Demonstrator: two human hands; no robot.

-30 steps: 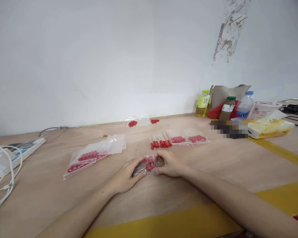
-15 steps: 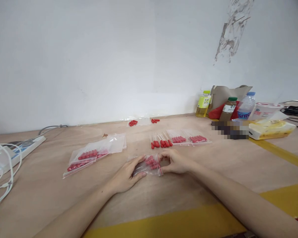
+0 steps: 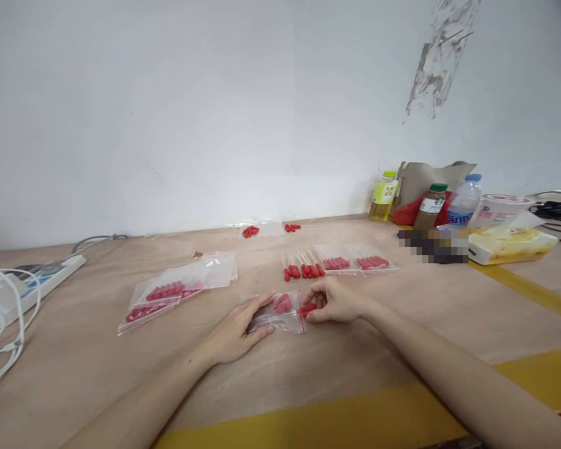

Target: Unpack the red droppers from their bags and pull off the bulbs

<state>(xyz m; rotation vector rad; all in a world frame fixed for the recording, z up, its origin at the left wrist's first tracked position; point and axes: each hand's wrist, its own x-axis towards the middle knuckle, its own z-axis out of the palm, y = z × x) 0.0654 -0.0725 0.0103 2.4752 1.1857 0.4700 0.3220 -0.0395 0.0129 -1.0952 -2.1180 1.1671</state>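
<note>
A small clear zip bag (image 3: 280,315) with red-bulbed droppers inside lies on the wooden table (image 3: 402,324) in front of me. My left hand (image 3: 238,330) rests flat on the bag's left end, fingers stretched out and pressing it down. My right hand (image 3: 334,300) is at the bag's open right end, fingers pinched on a red dropper bulb (image 3: 307,308) that sticks out of the mouth. Just beyond my right hand lie loose droppers (image 3: 303,269) with red bulbs.
Filled bags (image 3: 166,294) lie to the left, two more (image 3: 355,260) to the right, loose droppers (image 3: 266,231) near the wall. A power strip with white cables (image 3: 14,293) sits far left. Bottles (image 3: 427,206), a paper bag and a tissue pack (image 3: 509,243) stand at the back right.
My right hand has drawn back to the right from the bag's mouth and now pinches a red bulb at the opening. My left hand stays on the bag.
</note>
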